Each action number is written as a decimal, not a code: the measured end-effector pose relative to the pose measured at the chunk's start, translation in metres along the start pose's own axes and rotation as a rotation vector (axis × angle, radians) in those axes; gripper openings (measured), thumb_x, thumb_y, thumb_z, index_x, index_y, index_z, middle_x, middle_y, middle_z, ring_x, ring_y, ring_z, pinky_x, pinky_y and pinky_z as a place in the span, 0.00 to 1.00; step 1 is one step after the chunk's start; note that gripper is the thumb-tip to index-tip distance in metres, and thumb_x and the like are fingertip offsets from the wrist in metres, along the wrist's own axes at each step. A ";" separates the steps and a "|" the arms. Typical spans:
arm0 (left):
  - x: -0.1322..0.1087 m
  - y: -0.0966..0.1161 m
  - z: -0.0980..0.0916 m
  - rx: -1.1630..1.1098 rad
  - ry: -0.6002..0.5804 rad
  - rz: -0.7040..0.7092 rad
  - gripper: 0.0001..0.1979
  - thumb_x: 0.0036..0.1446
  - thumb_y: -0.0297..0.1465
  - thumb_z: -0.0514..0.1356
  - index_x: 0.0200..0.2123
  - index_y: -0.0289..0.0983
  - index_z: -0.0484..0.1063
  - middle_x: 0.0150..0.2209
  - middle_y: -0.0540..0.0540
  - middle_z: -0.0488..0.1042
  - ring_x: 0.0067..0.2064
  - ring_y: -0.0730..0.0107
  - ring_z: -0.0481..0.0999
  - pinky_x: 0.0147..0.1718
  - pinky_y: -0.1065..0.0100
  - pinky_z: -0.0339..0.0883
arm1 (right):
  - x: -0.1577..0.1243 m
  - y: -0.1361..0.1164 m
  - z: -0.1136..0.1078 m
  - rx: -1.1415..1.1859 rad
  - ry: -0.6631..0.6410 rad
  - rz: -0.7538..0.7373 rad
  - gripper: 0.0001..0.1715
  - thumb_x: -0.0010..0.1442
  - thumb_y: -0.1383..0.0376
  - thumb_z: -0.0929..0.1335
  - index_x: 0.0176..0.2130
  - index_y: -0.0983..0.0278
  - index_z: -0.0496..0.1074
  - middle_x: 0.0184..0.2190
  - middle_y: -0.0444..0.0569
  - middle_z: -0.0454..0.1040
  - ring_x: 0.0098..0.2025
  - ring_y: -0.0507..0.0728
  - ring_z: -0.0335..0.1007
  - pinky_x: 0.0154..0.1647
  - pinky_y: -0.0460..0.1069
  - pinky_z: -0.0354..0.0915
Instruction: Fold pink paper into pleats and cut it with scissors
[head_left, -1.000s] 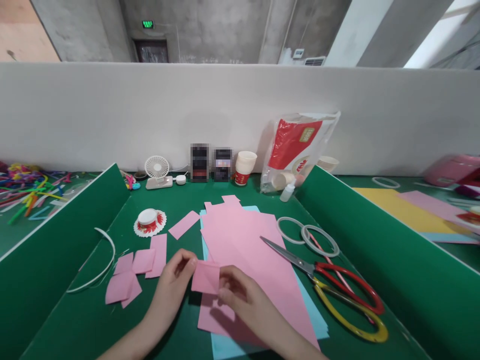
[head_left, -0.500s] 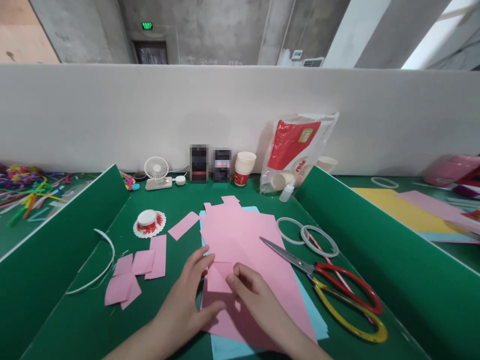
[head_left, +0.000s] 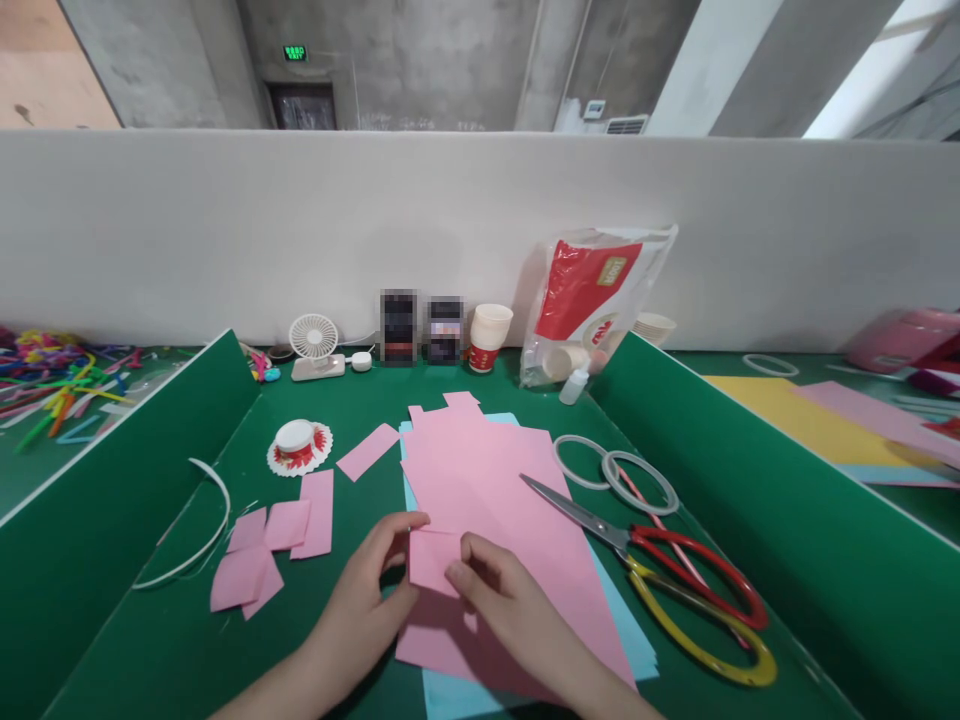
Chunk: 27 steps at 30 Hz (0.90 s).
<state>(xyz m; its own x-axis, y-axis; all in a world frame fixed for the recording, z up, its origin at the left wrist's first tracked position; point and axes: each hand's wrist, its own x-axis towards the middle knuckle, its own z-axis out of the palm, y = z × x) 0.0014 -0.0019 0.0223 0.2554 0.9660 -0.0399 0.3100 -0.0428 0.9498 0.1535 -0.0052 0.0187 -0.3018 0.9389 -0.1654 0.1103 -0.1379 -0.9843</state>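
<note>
A small pink paper piece (head_left: pixel 433 560) is held up over the larger pink sheets, with a crease or folded edge along its top. My right hand (head_left: pixel 499 595) pinches its right side between thumb and bent fingers. At the opposite edge, my left hand (head_left: pixel 375 580) closes on the paper with fingertips at the upper corner and thumb below. Beneath both hands lie pink sheets (head_left: pixel 502 480) stacked over light blue paper (head_left: pixel 626 625). Scissors (head_left: pixel 622 540) with red and yellow handles rest partly on the stack, blades pointing up-left.
Cut pink pieces (head_left: pixel 266 540) and a white curved strip (head_left: pixel 221 520) lie left. A red-and-white paper rosette (head_left: pixel 300 447) sits behind them. White rings (head_left: pixel 637 482) lie right. A small bottle (head_left: pixel 574 386), paper cup (head_left: pixel 489 335) and fan (head_left: pixel 313 340) stand at the back. Green dividers (head_left: pixel 157 500) flank the desk.
My left hand's spread fingers have closed onto the left edge of the small pink paper. The right hand keeps its pinch, and the piece has shifted slightly left.
</note>
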 end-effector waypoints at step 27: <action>0.001 -0.002 -0.003 0.160 0.048 0.051 0.09 0.52 0.28 0.50 0.30 0.40 0.70 0.30 0.50 0.76 0.36 0.66 0.73 0.35 0.70 0.64 | -0.002 0.006 0.000 0.244 -0.054 0.047 0.26 0.50 0.50 0.63 0.44 0.62 0.58 0.24 0.39 0.57 0.26 0.50 0.56 0.30 0.46 0.54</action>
<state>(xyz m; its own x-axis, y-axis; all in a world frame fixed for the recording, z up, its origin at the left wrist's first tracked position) -0.0015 0.0000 0.0212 0.2316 0.9725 0.0258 0.4408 -0.1285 0.8883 0.1543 -0.0082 0.0134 -0.3522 0.9125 -0.2079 -0.1044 -0.2590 -0.9602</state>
